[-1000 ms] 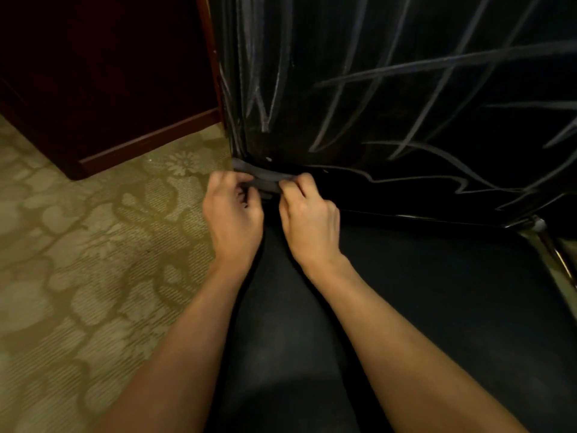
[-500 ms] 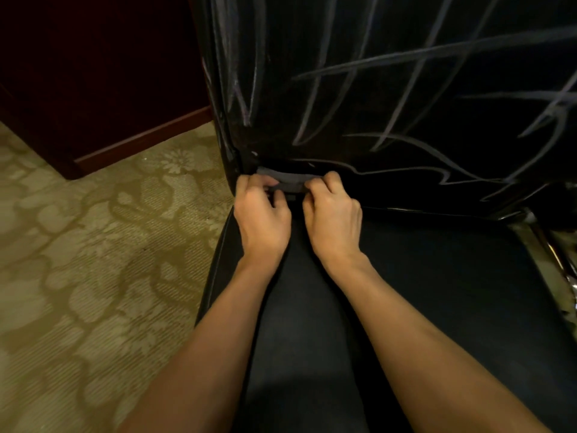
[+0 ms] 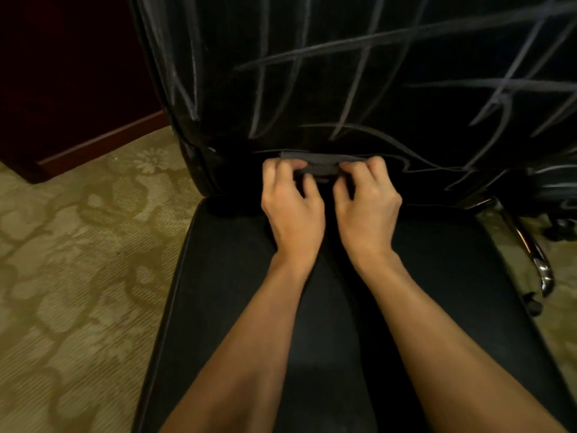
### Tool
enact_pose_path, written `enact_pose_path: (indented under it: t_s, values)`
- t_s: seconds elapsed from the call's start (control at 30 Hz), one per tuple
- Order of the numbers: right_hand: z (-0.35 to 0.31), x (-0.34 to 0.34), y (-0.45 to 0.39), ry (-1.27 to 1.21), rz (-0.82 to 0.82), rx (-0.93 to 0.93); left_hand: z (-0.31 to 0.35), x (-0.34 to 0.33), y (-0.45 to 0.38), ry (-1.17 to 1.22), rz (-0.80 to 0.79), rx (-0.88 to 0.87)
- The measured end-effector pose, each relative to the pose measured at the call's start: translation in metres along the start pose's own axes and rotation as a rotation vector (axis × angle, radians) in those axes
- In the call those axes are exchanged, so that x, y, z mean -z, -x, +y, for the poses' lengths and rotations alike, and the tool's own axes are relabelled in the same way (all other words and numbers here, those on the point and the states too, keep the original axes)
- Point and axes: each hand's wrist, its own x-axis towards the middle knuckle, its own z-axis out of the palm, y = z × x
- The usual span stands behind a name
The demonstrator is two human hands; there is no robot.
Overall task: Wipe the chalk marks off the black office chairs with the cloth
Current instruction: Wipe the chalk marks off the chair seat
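Head view looks down over a black office chair, whose seat (image 3: 437, 276) runs toward the backrest (image 3: 312, 89). Pale chalk marks (image 3: 352, 89) cross the backrest in long slanting strokes, with one wavy line low down near the seat joint. The cloth (image 3: 321, 165), a dark grey folded strip, sits at the foot of the backrest, just above the seat. The left hand (image 3: 292, 204) pinches its left end with curled fingers and thumb, and the right hand (image 3: 367, 201) pinches its right end the same way, the two hands close beside each other. Holding it by both ends probably keeps the strip taut and folded, so a firm, flat edge can be pressed against the upholstery; starting low at the joint suggests the nearest marks are meant to be taken first. Nearly all the chalk looks untouched, so the wiping seems barely begun. A chrome armrest (image 3: 530, 251) curves at the right; patterned carpet (image 3: 78, 276) lies to the left.
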Motion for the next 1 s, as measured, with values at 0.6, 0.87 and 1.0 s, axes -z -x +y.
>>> enact_pose_path:
  t_s: [0.6,0.87,1.0]
  values:
    - [-0.03,-0.011,0.001,-0.072,-0.034,0.046,-0.006,0.03,-0.009,-0.124,0.119,-0.022]
    - [-0.066,-0.029,0.004,-0.168,-0.06,0.054,-0.014,0.069,-0.024,-0.167,0.15,-0.027]
    - [-0.099,-0.046,0.01,-0.212,-0.126,0.115,-0.03,0.099,-0.036,-0.237,0.231,-0.027]
